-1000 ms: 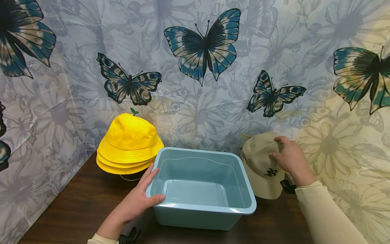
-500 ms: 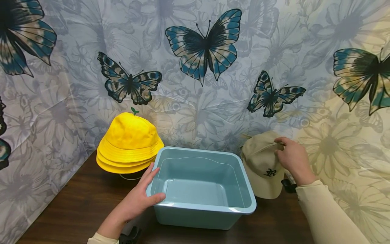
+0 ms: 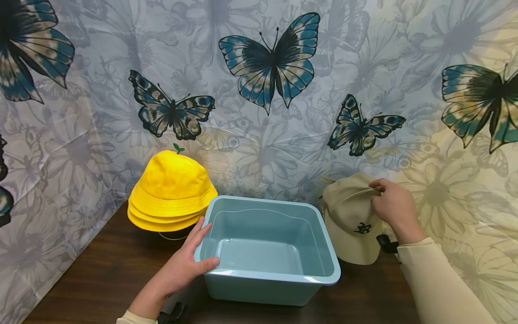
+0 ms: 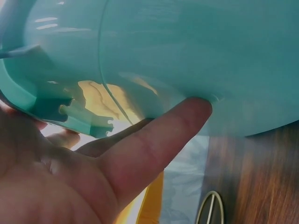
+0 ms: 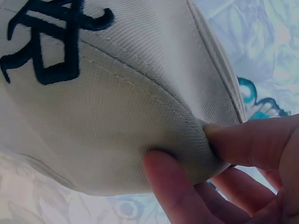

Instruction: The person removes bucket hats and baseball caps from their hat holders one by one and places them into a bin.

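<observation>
The beige cap (image 3: 350, 216) sits just right of the blue-green basin (image 3: 263, 290), its back hidden and its dark emblem cropped in the right wrist view; the right hand (image 3: 393, 206) pinches the crown. The left hand (image 3: 182, 261) lies straight-fingered against the basin's left rim, while beneath the yellow hats (image 3: 174, 180) only a thin loop (image 3: 171, 237) shows.

And here I watch the right hand (image 5: 247, 186) pinch the cap (image 5: 117, 126), dark lettering (image 5: 71, 56) upper left, patterned cloth (image 5: 261, 42) behind!
</observation>
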A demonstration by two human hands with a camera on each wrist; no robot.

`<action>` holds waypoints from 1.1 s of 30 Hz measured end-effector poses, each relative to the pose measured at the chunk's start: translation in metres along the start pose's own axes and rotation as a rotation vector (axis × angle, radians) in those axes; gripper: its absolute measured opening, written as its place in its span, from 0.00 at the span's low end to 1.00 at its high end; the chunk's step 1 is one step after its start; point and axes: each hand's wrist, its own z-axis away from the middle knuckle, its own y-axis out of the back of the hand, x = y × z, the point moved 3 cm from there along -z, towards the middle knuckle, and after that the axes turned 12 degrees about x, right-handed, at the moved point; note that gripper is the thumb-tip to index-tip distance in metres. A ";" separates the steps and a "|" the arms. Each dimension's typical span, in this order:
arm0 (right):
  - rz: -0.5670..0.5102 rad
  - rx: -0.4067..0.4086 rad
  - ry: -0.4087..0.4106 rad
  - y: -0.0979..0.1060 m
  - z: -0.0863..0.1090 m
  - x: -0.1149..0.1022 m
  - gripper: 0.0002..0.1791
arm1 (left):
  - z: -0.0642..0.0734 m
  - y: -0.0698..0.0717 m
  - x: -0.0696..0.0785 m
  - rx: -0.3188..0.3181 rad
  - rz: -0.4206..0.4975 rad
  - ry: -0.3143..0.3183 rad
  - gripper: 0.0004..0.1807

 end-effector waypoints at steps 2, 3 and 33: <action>0.001 -0.001 -0.011 0.003 -0.002 0.000 0.19 | 0.000 0.000 0.000 -0.003 0.006 -0.002 0.48; -0.003 -0.002 -0.020 0.005 -0.002 0.001 0.19 | 0.000 -0.001 0.000 -0.004 0.007 -0.005 0.48; 0.028 0.015 -0.018 0.079 -0.044 -0.003 0.20 | 0.001 0.000 0.001 -0.001 0.005 0.005 0.47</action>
